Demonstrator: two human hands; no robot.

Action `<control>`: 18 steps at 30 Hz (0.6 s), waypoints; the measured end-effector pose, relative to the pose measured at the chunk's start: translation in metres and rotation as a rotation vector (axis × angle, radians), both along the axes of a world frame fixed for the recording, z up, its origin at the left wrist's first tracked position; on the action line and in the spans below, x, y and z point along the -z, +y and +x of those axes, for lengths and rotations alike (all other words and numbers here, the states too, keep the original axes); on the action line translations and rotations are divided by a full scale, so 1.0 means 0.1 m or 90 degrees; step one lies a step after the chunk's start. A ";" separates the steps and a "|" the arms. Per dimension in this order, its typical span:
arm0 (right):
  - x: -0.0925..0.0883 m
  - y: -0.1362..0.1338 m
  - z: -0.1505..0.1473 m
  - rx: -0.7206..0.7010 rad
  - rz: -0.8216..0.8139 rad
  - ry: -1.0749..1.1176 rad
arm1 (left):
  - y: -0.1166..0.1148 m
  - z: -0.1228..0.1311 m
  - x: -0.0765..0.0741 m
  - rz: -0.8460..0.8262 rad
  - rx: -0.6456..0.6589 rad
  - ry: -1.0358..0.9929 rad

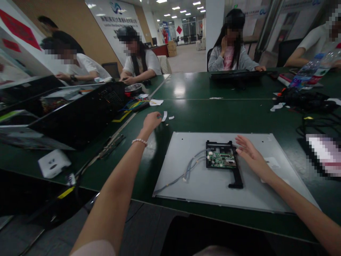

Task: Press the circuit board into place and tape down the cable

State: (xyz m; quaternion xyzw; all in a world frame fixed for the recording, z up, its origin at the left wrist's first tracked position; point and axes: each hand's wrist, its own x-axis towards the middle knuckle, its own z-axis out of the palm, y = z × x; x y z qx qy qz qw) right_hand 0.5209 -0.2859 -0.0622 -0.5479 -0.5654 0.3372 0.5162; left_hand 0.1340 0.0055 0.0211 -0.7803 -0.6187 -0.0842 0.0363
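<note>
My left hand [151, 122] reaches over the green table, fingers curled and pinched together beside a white paper strip [164, 116]. A small dark spot shows at its fingertips, too small to name. My right hand [250, 154] hovers with fingers stretched out near the black bracket [238, 177], holding nothing; whether it touches cannot be told. That bracket frames a green circuit board [221, 160] on the back of a flat grey display panel [183, 145]. Grey cables [189, 167] run from the board toward the panel's lower left corner.
To the left stand a black computer case [87, 113] and a white box [54, 163]. Loose wires [135, 105] and a metal bowl [133, 88] lie beyond. Black cables [301, 97] and plastic bottles [309, 71] are at the right. Several people sit around the table.
</note>
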 end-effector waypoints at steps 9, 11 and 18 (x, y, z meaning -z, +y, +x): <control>-0.06 0.01 -0.03 0.000 -0.014 0.002 | 0.24 0.34 0.14 -0.018 0.114 0.085; -0.07 0.01 -0.03 0.002 -0.023 0.001 | 0.28 0.42 0.19 -0.008 0.086 0.119; -0.03 0.03 -0.01 -0.009 -0.005 -0.016 | 0.37 0.60 0.28 -0.004 0.023 0.141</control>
